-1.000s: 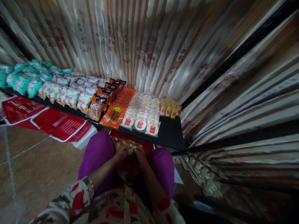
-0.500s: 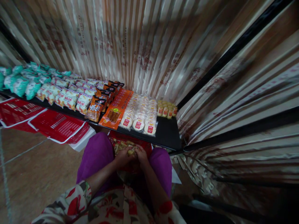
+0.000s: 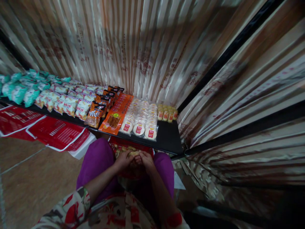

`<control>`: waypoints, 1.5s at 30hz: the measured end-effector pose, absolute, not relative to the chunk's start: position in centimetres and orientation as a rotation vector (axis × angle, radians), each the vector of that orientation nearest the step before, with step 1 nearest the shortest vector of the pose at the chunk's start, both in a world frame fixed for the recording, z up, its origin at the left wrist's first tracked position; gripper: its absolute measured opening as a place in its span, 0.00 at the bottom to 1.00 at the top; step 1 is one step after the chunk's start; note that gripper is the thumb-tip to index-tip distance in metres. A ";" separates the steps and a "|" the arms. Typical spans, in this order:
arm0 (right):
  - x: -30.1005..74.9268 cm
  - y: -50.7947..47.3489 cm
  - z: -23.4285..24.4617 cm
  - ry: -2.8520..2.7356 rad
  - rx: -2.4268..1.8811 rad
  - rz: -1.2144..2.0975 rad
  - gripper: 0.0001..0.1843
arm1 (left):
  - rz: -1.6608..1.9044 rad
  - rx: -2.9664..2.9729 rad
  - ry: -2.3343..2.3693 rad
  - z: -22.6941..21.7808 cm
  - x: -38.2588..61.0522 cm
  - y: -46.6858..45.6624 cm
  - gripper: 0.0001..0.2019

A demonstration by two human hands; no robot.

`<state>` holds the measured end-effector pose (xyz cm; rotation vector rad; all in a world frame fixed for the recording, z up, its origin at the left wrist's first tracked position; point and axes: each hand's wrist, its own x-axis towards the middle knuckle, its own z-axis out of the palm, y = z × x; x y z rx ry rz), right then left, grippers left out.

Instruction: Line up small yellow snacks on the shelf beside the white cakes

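Behind black shelf (image 3: 169, 138), striped curtains (image 3: 133, 41)

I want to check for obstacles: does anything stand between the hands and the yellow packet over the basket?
Nothing visible does: the left hand and right hand both touch the packet, over the red basket. The shelf lies beyond, not between.

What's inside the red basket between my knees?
Small yellowish packets show near its far side. The left hand and right hand block part of the basket; anything beneath the top packets is hidden.
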<state>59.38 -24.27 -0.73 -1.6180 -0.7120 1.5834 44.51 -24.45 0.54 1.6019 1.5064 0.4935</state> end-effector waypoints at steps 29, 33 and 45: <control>65.2 -24.9 3.4 -1.127 -1.631 1.424 0.20 | 0.543 1.003 1.173 4.6 48.2 -20.4 0.20; 65.9 -25.3 3.1 -1.072 -1.612 1.428 0.19 | 0.514 1.083 1.173 5.2 49.7 -19.6 0.20; 68.4 -25.1 3.4 -1.153 -1.639 0.752 0.18 | 0.502 1.297 1.131 7.8 54.2 -18.3 0.12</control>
